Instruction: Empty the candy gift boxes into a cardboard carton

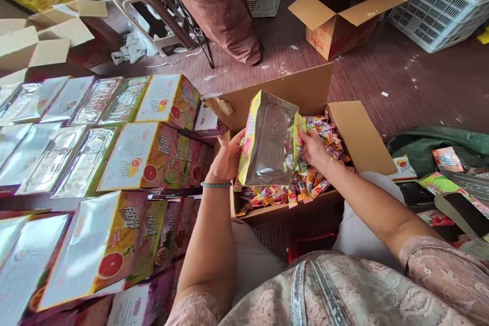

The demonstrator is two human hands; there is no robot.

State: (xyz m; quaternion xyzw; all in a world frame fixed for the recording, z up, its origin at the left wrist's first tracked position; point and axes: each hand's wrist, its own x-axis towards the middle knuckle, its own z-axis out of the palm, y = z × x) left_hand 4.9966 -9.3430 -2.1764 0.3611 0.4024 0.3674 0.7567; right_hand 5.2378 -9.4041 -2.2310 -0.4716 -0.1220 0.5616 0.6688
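Observation:
Between my two hands is a packaging box (269, 135) with yellow-green and pink printed sides and a clear plastic tray face turned up. My left hand (226, 158) grips its left side, fingers partly hidden behind it; a green bracelet is on that wrist. On the other side my right hand (312, 145) pinches the yellow-green right edge. Below the box stands an open cardboard carton (286, 86) holding many small colourful sachets (305, 186), some hidden by the box. The box is tilted above them.
Rows of stacked fruit-printed boxes (130, 155) fill the left side. Ahead are an open carton (332, 20), a white plastic crate (428, 10), a stool (153, 15) and a reddish-brown wrapped bundle (214, 5). More packaging (458, 188) and green cloth (416, 150) lie at right.

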